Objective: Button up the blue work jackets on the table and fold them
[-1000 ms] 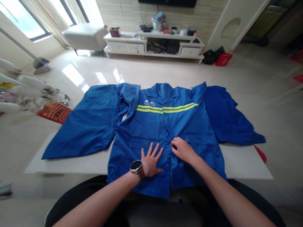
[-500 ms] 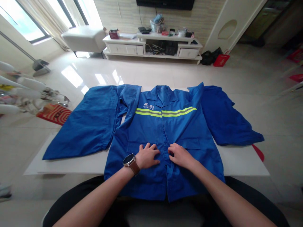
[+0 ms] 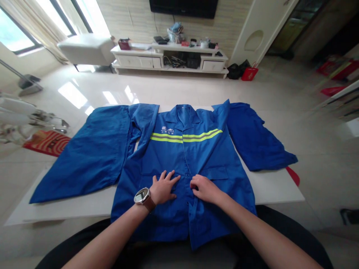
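A blue jacket point(image 3: 165, 160) with a yellow-green reflective stripe lies front side up, its collar away from me and its lower hem over the near table edge. My left hand point(image 3: 165, 187), with a watch on the wrist, rests on the jacket's left front with fingers spread. Just right of the button line, my right hand point(image 3: 204, 188) pinches the jacket's front edge. Folded blue cloth point(image 3: 84, 149) lies to the left of the jacket, and a darker blue cloth point(image 3: 252, 138) lies to the right.
The white table point(image 3: 280, 190) shows under the garments. Beyond the floor stand a white cabinet point(image 3: 134, 61) with items on it and a pale bench point(image 3: 86, 48). A red patterned bag point(image 3: 46, 142) is at left, and part of something red point(image 3: 293, 175) shows at the right table edge.
My left hand has spread its fingers wider and lies flatter on the jacket. My right hand keeps its pinch at the front edge, whose lower part has shifted slightly. The view has turned a little.
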`<state>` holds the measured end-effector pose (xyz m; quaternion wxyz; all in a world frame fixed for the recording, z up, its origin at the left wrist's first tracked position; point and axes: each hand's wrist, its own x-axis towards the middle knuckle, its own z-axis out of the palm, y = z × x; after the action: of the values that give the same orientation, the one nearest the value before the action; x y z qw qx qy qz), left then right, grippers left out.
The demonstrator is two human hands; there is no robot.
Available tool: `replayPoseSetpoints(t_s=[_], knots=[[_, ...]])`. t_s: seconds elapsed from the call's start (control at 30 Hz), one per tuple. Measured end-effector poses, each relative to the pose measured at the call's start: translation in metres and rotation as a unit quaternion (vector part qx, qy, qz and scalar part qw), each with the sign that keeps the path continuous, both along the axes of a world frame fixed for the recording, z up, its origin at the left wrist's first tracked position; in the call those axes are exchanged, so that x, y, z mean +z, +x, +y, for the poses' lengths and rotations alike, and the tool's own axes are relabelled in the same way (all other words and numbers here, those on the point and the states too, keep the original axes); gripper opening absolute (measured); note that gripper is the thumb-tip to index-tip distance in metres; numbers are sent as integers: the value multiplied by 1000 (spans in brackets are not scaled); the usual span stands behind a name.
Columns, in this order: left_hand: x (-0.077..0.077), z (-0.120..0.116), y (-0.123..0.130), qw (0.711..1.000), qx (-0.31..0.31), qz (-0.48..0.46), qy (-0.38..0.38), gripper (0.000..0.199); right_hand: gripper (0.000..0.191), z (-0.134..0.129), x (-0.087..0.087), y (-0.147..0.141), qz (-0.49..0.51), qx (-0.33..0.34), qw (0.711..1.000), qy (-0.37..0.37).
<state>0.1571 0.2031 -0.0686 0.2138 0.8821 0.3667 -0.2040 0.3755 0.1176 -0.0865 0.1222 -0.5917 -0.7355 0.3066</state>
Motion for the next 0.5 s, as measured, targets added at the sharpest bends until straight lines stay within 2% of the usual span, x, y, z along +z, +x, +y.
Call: replayPoseSetpoints(t_s=[0.13, 0.3, 0.4, 0.5], knots=[[4, 2, 5, 998, -16, -27, 60, 65, 13, 6, -1, 0, 37, -29, 999, -9], [4, 15, 21, 991, 0, -69, 112, 33, 4, 18, 1, -6, 29, -126, 991, -36], [1, 27, 29, 992, 20, -83, 90, 26, 18, 23, 3, -12, -39, -153, 987, -10], [-3, 35, 34, 994, 27, -86, 63, 24, 33, 26, 4, -17, -104, -151, 983, -33]])
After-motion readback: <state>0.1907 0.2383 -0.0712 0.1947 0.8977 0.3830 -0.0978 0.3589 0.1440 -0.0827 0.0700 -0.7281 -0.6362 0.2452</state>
